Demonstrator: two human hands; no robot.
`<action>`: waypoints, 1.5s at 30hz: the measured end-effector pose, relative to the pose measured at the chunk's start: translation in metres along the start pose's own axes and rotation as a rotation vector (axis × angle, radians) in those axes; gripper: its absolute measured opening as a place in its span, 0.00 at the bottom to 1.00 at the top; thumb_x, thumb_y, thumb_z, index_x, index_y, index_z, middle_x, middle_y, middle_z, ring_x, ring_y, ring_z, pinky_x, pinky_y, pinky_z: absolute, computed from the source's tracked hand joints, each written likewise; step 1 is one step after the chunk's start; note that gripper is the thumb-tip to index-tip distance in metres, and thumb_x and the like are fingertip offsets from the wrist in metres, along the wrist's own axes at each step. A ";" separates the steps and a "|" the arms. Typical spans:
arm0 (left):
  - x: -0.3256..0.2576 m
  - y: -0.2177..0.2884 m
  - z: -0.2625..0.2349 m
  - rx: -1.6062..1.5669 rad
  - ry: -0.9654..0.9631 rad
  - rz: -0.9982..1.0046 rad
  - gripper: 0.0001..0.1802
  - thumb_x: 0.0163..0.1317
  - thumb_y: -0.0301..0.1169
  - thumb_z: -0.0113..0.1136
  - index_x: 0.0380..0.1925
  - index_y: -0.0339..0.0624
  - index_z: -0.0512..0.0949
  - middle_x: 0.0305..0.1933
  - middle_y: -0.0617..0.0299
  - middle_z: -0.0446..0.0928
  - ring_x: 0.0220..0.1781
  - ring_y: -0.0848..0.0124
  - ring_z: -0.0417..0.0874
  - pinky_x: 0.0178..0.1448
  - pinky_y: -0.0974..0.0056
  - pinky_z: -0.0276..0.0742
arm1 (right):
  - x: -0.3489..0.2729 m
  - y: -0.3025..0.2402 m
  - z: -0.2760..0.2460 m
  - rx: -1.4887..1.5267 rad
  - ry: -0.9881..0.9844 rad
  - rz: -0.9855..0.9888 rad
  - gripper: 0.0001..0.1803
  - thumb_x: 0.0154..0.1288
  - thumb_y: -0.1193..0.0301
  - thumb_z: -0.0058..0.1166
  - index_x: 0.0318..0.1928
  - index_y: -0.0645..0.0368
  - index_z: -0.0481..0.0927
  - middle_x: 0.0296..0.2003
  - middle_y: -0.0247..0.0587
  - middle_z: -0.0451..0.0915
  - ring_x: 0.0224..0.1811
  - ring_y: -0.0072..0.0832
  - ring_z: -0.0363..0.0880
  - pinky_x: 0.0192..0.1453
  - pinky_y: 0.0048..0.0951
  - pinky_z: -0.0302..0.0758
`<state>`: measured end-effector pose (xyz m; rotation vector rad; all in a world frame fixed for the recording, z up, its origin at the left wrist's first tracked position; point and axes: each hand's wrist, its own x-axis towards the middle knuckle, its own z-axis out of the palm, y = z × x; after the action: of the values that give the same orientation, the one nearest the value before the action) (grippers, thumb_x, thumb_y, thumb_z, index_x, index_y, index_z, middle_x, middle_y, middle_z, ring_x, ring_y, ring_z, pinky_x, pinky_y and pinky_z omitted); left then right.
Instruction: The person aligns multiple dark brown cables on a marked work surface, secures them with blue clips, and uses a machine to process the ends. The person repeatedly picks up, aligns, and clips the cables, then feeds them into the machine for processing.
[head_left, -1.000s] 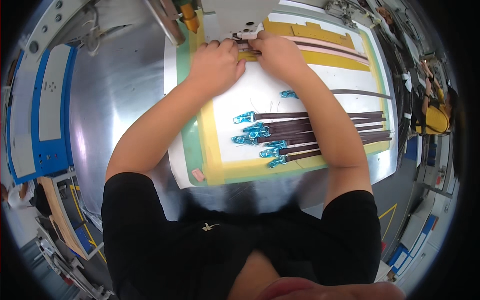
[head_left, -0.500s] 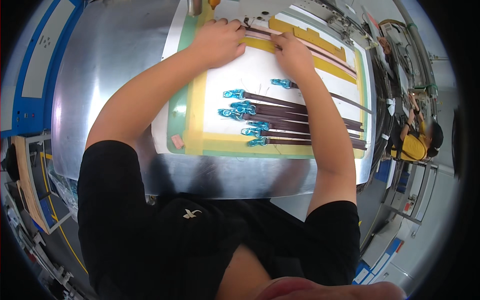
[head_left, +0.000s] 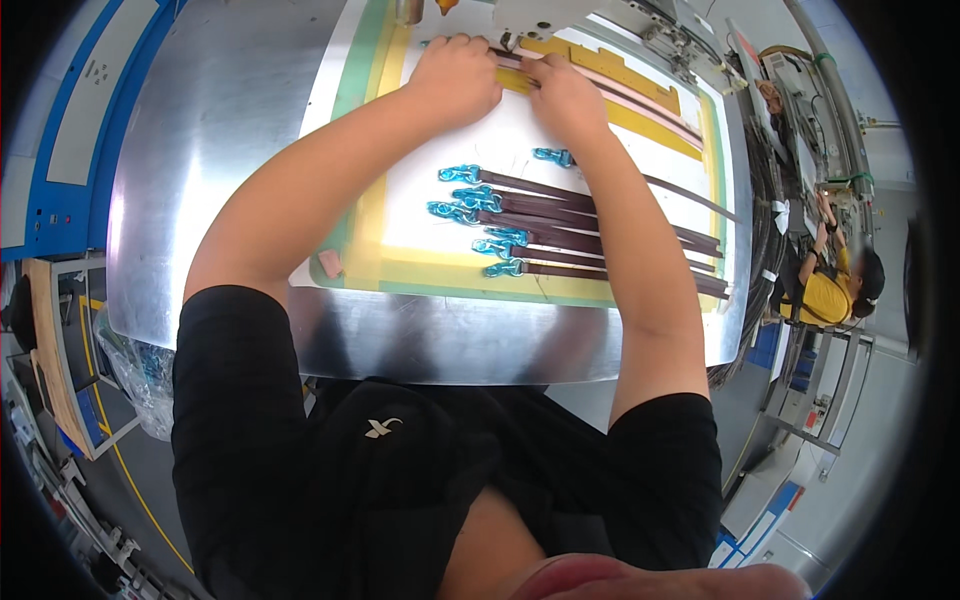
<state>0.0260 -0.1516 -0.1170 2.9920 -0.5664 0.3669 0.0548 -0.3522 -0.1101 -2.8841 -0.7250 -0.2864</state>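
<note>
A dark brown strap [head_left: 508, 60] lies along a pink-edged slot in a yellow template, at the far side of a white board [head_left: 420, 140]. My left hand [head_left: 458, 80] is closed over the strap's left end, its fingers bent and pressed together. A bit of blue shows just past those fingers. Close by on the right, my right hand [head_left: 565, 98] pinches the same strap with thumb and fingertips. Nearer to me, several dark straps [head_left: 560, 241] lie side by side, their metal snap hooks [head_left: 465, 211] covered in blue film.
The machine head [head_left: 535, 18] stands just beyond my hands. A yellow template [head_left: 610, 75] runs rightward along the slot. The board rests on a shiny metal table [head_left: 210, 120]. A pink scrap [head_left: 330, 263] sits at its near-left corner. Far right, another person [head_left: 830, 285] in yellow works.
The board, with its straps and pink scrap, has shifted left and slightly away. My right hand has moved left, closer to my left hand. Both hands stay on the strap.
</note>
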 end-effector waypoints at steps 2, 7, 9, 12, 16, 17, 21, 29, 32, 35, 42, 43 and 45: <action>0.000 0.005 -0.007 -0.018 -0.014 -0.037 0.21 0.68 0.46 0.61 0.51 0.42 0.84 0.56 0.54 0.82 0.64 0.59 0.80 0.65 0.49 0.74 | 0.000 -0.002 -0.001 0.018 -0.001 0.011 0.21 0.70 0.69 0.54 0.61 0.45 0.87 0.58 0.38 0.84 0.57 0.43 0.86 0.62 0.44 0.83; -0.003 0.014 -0.011 0.005 -0.017 -0.104 0.25 0.71 0.51 0.61 0.56 0.44 0.83 0.60 0.53 0.81 0.66 0.57 0.79 0.67 0.46 0.72 | -0.008 0.008 -0.007 0.018 0.003 0.059 0.21 0.72 0.68 0.53 0.62 0.43 0.86 0.59 0.37 0.83 0.59 0.42 0.85 0.63 0.44 0.82; -0.003 0.016 -0.014 0.035 -0.040 -0.122 0.27 0.72 0.52 0.61 0.59 0.45 0.83 0.62 0.53 0.80 0.67 0.56 0.79 0.68 0.45 0.72 | -0.013 0.018 -0.012 -0.009 -0.001 0.085 0.21 0.72 0.68 0.52 0.62 0.43 0.86 0.60 0.37 0.83 0.59 0.42 0.85 0.64 0.44 0.82; -0.006 0.016 -0.013 0.034 -0.018 -0.150 0.27 0.72 0.53 0.61 0.60 0.45 0.82 0.63 0.53 0.80 0.67 0.56 0.79 0.68 0.46 0.71 | -0.021 0.039 -0.021 -0.057 -0.033 0.127 0.21 0.73 0.68 0.51 0.63 0.42 0.86 0.60 0.38 0.83 0.60 0.42 0.85 0.64 0.45 0.82; -0.007 0.018 -0.016 0.046 -0.029 -0.157 0.29 0.72 0.53 0.60 0.62 0.44 0.82 0.64 0.53 0.80 0.68 0.56 0.78 0.70 0.45 0.71 | -0.030 0.068 -0.024 -0.081 -0.043 0.144 0.22 0.73 0.68 0.51 0.63 0.43 0.86 0.60 0.38 0.83 0.60 0.42 0.85 0.63 0.45 0.82; -0.006 0.019 -0.016 0.053 -0.034 -0.159 0.29 0.72 0.53 0.60 0.62 0.44 0.82 0.64 0.52 0.80 0.67 0.56 0.79 0.70 0.45 0.71 | -0.032 0.071 -0.025 -0.083 -0.036 0.143 0.22 0.73 0.68 0.51 0.63 0.43 0.86 0.60 0.38 0.83 0.60 0.42 0.85 0.63 0.45 0.82; -0.001 0.021 -0.017 0.089 -0.073 -0.177 0.30 0.72 0.55 0.60 0.64 0.47 0.81 0.65 0.52 0.79 0.67 0.53 0.80 0.70 0.44 0.73 | -0.033 0.067 -0.024 -0.069 -0.005 0.139 0.21 0.72 0.69 0.51 0.63 0.43 0.86 0.60 0.39 0.83 0.60 0.42 0.85 0.62 0.45 0.82; 0.012 0.046 -0.025 0.078 -0.088 -0.240 0.34 0.69 0.62 0.62 0.68 0.56 0.80 0.65 0.49 0.79 0.67 0.47 0.81 0.70 0.43 0.75 | -0.033 0.061 -0.028 -0.040 -0.013 0.148 0.21 0.73 0.68 0.51 0.62 0.44 0.86 0.60 0.38 0.82 0.60 0.43 0.84 0.63 0.45 0.82; 0.028 0.048 -0.019 0.040 -0.161 -0.229 0.37 0.67 0.64 0.62 0.69 0.57 0.80 0.66 0.48 0.79 0.68 0.46 0.81 0.70 0.44 0.76 | -0.031 0.057 -0.029 -0.032 -0.010 0.135 0.21 0.73 0.68 0.51 0.62 0.43 0.86 0.60 0.39 0.82 0.60 0.43 0.85 0.63 0.45 0.82; 0.034 0.068 -0.022 0.035 -0.167 -0.232 0.38 0.66 0.65 0.63 0.68 0.56 0.80 0.66 0.48 0.78 0.69 0.47 0.81 0.70 0.44 0.77 | -0.031 0.059 -0.029 -0.033 -0.018 0.121 0.21 0.73 0.67 0.52 0.62 0.43 0.86 0.60 0.40 0.82 0.59 0.43 0.85 0.62 0.46 0.83; 0.042 0.097 -0.039 0.000 -0.187 -0.240 0.37 0.66 0.62 0.65 0.64 0.48 0.83 0.64 0.50 0.79 0.68 0.54 0.81 0.70 0.46 0.76 | -0.032 0.058 -0.035 -0.022 -0.013 0.097 0.19 0.73 0.66 0.54 0.61 0.44 0.86 0.58 0.41 0.83 0.57 0.43 0.87 0.59 0.46 0.85; 0.043 0.097 -0.037 -0.006 -0.179 -0.223 0.36 0.66 0.62 0.65 0.63 0.47 0.83 0.64 0.50 0.80 0.68 0.54 0.81 0.70 0.46 0.76 | -0.033 0.058 -0.035 -0.023 -0.010 0.093 0.19 0.73 0.66 0.54 0.60 0.44 0.86 0.58 0.41 0.83 0.56 0.43 0.87 0.59 0.46 0.85; 0.046 0.096 -0.030 -0.019 -0.164 -0.187 0.35 0.67 0.60 0.65 0.61 0.43 0.84 0.63 0.50 0.80 0.68 0.53 0.81 0.71 0.47 0.76 | -0.033 0.059 -0.036 -0.025 -0.004 0.085 0.18 0.73 0.65 0.54 0.59 0.45 0.87 0.57 0.41 0.83 0.56 0.43 0.87 0.58 0.46 0.85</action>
<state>0.0261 -0.2534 -0.0739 3.0408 -0.2945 0.1035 0.0492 -0.4261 -0.0887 -2.9307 -0.6014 -0.2806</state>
